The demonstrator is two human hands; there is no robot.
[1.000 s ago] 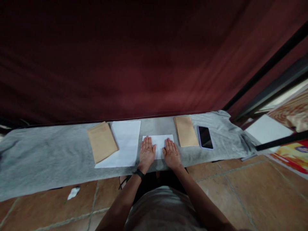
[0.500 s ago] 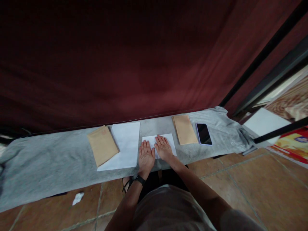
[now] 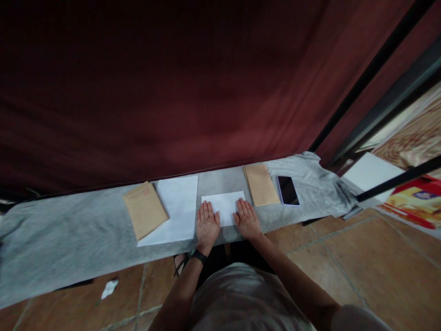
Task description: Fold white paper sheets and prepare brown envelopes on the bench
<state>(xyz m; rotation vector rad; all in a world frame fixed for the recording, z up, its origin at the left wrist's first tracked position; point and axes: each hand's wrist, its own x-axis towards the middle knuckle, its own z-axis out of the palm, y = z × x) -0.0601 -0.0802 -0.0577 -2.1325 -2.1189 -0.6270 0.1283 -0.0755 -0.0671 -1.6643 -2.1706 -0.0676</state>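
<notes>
A small white sheet of paper (image 3: pixel 226 209), seemingly folded, lies flat on the cloth in front of me. My left hand (image 3: pixel 208 225) rests palm down over its left edge, fingers stretched out. On the right edge lies my right hand (image 3: pixel 248 220), also flat with fingers extended. To the left are larger white sheets (image 3: pixel 182 207), partly covered by a brown envelope (image 3: pixel 145 209) set at a slant. Several more brown envelopes (image 3: pixel 262 185) appear stacked to the right of my right hand.
A phone with a dark screen (image 3: pixel 288 191) lies right of the stacked envelopes. Grey cloth (image 3: pixel 86 225) covers the long narrow table. A dark red curtain (image 3: pixel 206 115) hangs behind it, with a black pole (image 3: pixel 365 82) at the right. Crumpled white tissue (image 3: pixel 109 288) is on the tiled floor.
My right hand has slid right across the small sheet to its right edge, uncovering the middle. My left hand stays at the left edge. The whole view has shifted slightly.
</notes>
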